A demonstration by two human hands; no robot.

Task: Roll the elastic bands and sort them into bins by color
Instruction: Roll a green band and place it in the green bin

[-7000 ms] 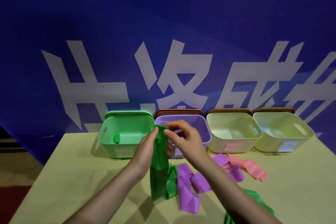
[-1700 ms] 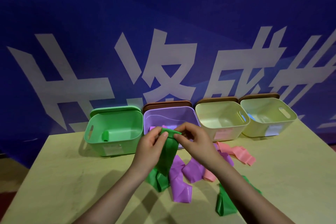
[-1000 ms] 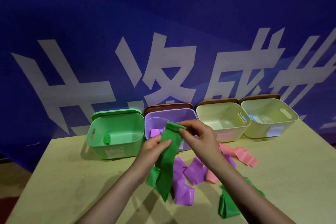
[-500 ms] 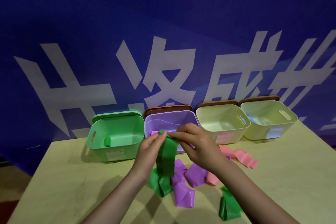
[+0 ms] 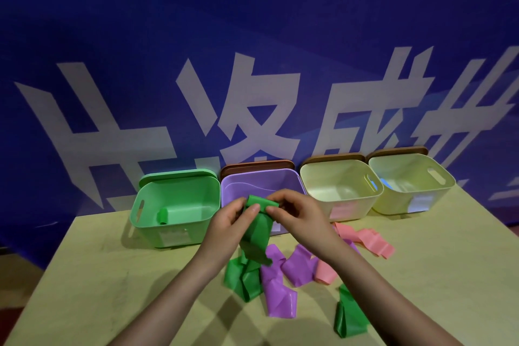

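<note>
My left hand [image 5: 229, 223] and my right hand [image 5: 302, 212] pinch the top end of a green elastic band [image 5: 257, 230] between them, in front of the purple bin [image 5: 262, 181]. The band's tail hangs down to the table and lies folded there. The green bin [image 5: 175, 208] at the left holds one rolled green band [image 5: 162, 216]. Loose purple bands [image 5: 280, 286], pink bands [image 5: 365, 240] and another green band [image 5: 348, 314] lie on the table.
Two pale yellow bins [image 5: 341, 187] [image 5: 410, 181] stand to the right of the purple one; something blue shows in the far right bin. The bins line the table's back edge against a blue banner with white characters. The table [image 5: 98, 275] drops off at the left.
Both hands have kept hold of the green band's top end and worked it over; the hanging tail is shorter than seven seconds ago. The view has shifted slightly.
</note>
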